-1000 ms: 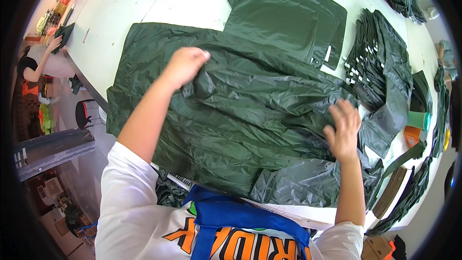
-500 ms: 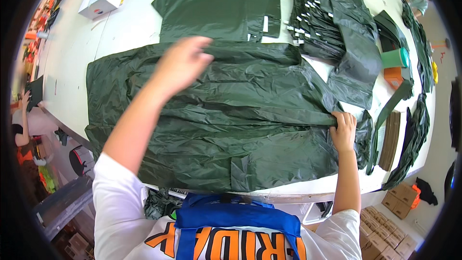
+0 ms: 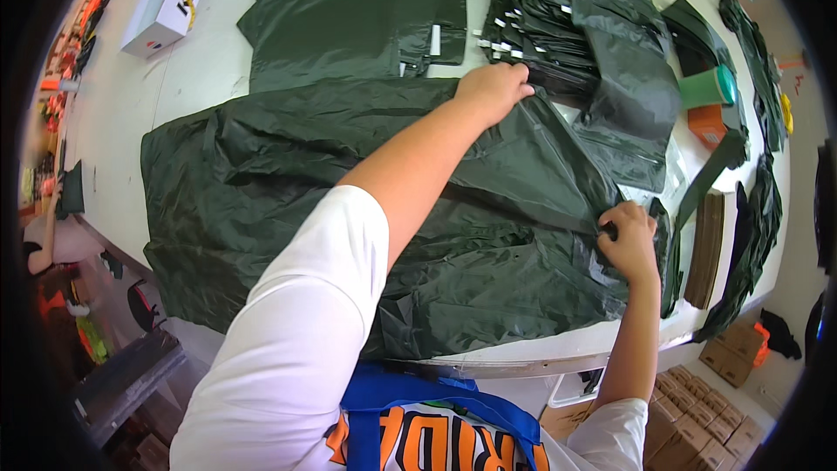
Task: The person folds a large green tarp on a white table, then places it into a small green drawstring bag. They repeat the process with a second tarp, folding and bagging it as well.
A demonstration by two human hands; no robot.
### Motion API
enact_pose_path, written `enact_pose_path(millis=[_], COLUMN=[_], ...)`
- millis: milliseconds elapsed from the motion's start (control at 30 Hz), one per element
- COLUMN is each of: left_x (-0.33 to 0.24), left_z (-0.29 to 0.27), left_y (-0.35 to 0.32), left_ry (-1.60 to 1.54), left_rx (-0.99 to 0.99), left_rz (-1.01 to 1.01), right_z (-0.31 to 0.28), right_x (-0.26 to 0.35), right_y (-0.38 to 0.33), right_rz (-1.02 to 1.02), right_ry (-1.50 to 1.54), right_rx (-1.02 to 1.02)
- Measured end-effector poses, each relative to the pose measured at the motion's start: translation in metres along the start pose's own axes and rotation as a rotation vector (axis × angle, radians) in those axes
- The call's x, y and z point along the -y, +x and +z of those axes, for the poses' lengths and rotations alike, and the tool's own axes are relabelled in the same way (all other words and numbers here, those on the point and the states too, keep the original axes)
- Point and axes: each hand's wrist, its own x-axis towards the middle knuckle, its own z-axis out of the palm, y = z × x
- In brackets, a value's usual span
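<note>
A large dark green garment (image 3: 523, 209) of thin, shiny, wrinkled fabric lies spread over the white table in front of me. My left hand (image 3: 494, 92) reaches across to its far edge, near the upper right corner, with the fingers closed on the fabric. At the garment's right edge my right hand (image 3: 628, 231) pinches a fold. Between both hands the fabric edge runs in a fairly straight slanting line. My left forearm hides part of the garment's middle.
Beyond the garment lie flat dark green pieces (image 3: 349, 22) and a pile of folded ones with white labels (image 3: 545, 26). Rightward are a green cylinder (image 3: 708, 87), an orange box (image 3: 708, 126) and stacked cardboard (image 3: 704, 249). A white box (image 3: 166, 13) stands far left. Other people are at both sides.
My left hand has moved right from over the garment's middle and taken hold of its far right edge. Under my hands the upper right fabric is drawn flatter. My right hand stays near its place.
</note>
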Motion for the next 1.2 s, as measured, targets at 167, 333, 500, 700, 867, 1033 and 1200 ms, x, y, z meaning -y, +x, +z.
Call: enact_pose_path(millis=[167,333,500,700,867,1033,1200], left_x=[0.007,0.028,0.126,0.145,0.195,0.175,0.246], left_z=[-0.026,-0.164,-0.176,-0.213,-0.234,-0.27,-0.223], left_y=[-0.047,-0.182,-0.318,-0.308,-0.318,-0.24,-0.24], left_ry=[-0.07,0.434,-0.406,-0.073,-0.541,-0.358,0.064], left_rx=[-0.248,-0.503,-0.961,-0.825,-0.441,-0.224,-0.285], left_rz=[0.101,-0.186,-0.841,-0.424,-0.567,-0.727,-0.59], right_z=[-0.01,0.076,0.081,0.086,0.089,0.086,0.084], right_x=[0.118,0.12,0.128,0.121,0.123,0.125,0.127], right_y=[0.082,0.128,0.133,0.137,0.141,0.141,0.142], right_rz=[-0.275,-0.147,-0.165,-0.128,-0.143,-0.126,-0.142], right_ry=[0.549,-0.104,-0.135,-0.214,-0.232,-0.217,-0.173], right_rx=[-0.32,-0.294,-0.317,-0.324,-0.341,-0.334,-0.343])
